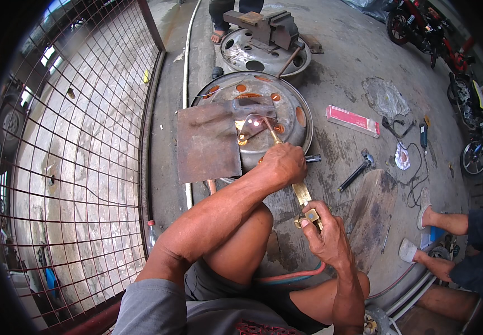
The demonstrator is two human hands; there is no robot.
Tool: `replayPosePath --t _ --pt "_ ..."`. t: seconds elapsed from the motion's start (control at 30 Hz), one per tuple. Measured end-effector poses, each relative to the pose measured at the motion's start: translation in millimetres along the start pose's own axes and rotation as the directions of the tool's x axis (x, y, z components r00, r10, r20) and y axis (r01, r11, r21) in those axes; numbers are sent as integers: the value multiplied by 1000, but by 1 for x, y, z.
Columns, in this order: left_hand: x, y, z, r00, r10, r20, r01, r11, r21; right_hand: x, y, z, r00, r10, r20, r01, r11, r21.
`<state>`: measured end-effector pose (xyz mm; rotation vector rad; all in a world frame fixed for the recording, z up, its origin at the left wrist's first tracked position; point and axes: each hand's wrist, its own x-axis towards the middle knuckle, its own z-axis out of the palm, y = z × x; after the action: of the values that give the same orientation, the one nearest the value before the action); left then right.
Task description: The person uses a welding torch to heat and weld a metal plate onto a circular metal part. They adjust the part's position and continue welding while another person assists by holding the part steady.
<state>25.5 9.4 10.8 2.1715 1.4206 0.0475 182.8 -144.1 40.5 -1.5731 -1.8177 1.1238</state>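
Observation:
My left hand (285,165) is closed around the handle of a brass gas torch (301,194). The fingers of my right hand (326,230) grip the valve end of the same torch. Its thin bent tip (272,131) points at a rusty metal sheet (208,142) lying on an upturned wheel rim (294,106). A shiny pinkish, lens-like shape (257,126) shows beside the tip; what it is, I cannot make out. I cannot tell whether a flame burns. Red and blue hoses (300,275) run below my right hand.
A bench vise (272,30) stands on another wheel rim (236,50), near a person's foot (217,37). To the right lie a red-and-white box (353,121), a hammer (357,169) and a wooden board (370,204). Another person's legs (445,220) are at right; wire mesh (85,134) stands left.

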Motion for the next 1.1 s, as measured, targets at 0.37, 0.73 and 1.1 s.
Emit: replayPosePath --t 0.37,0.73,1.1 --pt "-1 -3 2 999 41 -33 -43 998 -35 0 0 -1 1000 -5 8 5 1000 -7" --pt "-2 4 -4 1000 -9 26 9 1000 25 -1 -1 -1 1000 2 2 -2 1000 -1" --pt "0 -3 3 999 13 -32 -14 1000 -12 0 -1 0 1000 12 11 -12 1000 -9"
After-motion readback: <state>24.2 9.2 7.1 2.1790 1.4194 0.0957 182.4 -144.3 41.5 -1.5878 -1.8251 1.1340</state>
